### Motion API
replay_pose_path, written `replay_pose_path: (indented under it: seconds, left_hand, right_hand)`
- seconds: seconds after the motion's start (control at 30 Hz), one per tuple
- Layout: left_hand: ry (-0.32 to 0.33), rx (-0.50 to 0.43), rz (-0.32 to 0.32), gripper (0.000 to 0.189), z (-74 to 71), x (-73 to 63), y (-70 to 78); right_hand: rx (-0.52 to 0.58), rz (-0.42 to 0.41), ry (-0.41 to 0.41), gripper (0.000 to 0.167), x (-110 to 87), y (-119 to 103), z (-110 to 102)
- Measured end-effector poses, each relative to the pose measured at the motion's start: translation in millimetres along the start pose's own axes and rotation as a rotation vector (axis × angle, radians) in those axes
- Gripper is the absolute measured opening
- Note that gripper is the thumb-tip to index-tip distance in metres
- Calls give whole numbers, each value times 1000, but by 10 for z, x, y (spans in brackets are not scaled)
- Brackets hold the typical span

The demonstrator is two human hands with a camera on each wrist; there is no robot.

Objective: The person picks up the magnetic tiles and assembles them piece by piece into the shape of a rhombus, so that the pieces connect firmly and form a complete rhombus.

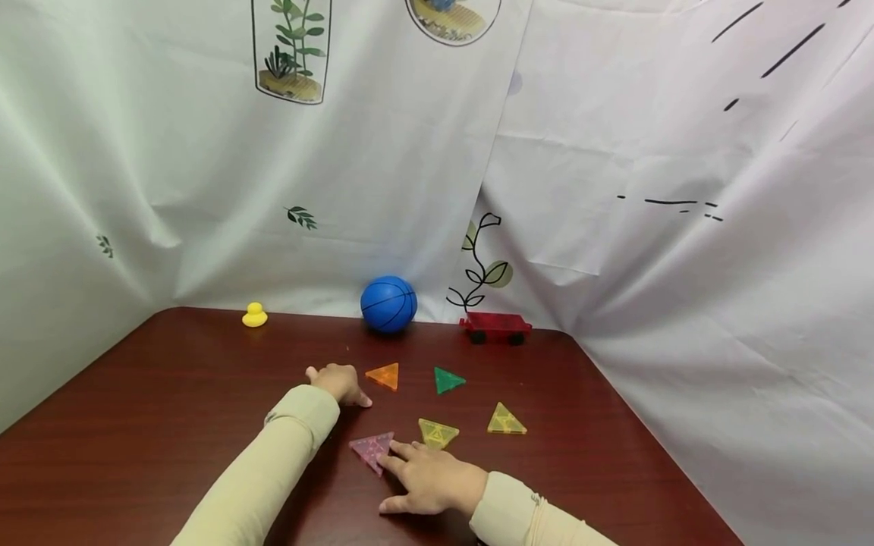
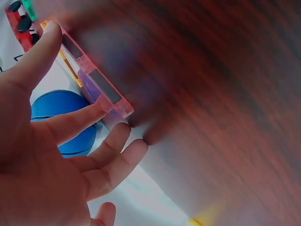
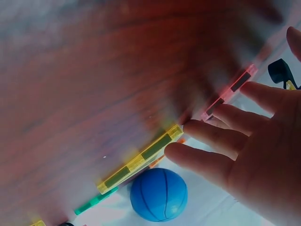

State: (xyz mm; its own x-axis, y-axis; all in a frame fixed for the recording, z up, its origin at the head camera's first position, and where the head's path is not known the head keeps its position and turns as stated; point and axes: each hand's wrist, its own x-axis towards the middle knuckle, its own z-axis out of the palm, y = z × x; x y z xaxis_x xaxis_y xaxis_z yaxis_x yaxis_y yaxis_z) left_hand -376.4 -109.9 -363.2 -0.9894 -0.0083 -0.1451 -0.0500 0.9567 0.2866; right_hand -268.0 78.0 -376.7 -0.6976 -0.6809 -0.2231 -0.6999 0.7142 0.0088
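Note:
In the left wrist view my left hand [image 1: 339, 383] has its thumb and index finger at two ends of a pink triangular magnetic tile [image 2: 96, 75], holding it between them. That tile is hidden under the hand in the head view. The other left fingers spread apart from it. An orange triangular tile [image 1: 385, 376] lies just right of the left hand. My right hand [image 1: 433, 479] reaches low over the table with straight fingers; its fingertips touch another pink triangular tile [image 1: 371, 450]. A yellow triangular tile [image 1: 437, 434] lies close beyond the right fingers.
A green triangular tile [image 1: 448, 381] and a second yellow one [image 1: 506, 419] lie farther right on the brown table [image 1: 171, 440]. Along the back edge stand a yellow duck [image 1: 255, 315], a blue ball [image 1: 388, 304] and a red toy cart [image 1: 496, 327]. A white curtain [image 1: 410, 167] hangs behind.

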Motion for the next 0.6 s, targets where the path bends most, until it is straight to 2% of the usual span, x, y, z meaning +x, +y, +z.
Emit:
replay_pose_path:
  seconds: [0.17, 0.37, 0.47, 0.6]
  left_hand:
    - [33, -75, -3, 42, 17, 44, -35]
    - [65, -214, 15, 60, 38, 99, -79]
    - [99, -217, 70, 60, 41, 101, -116]
    - [144, -201, 172, 38, 11, 81, -185]
  right_hand:
    - [7, 6, -6, 63, 2, -2, -4]
    - [14, 15, -31, 64, -3, -1, -20]
    - [31, 18, -46, 65, -6, 5, -27]
    - [50, 20, -60, 66, 1, 22, -29]
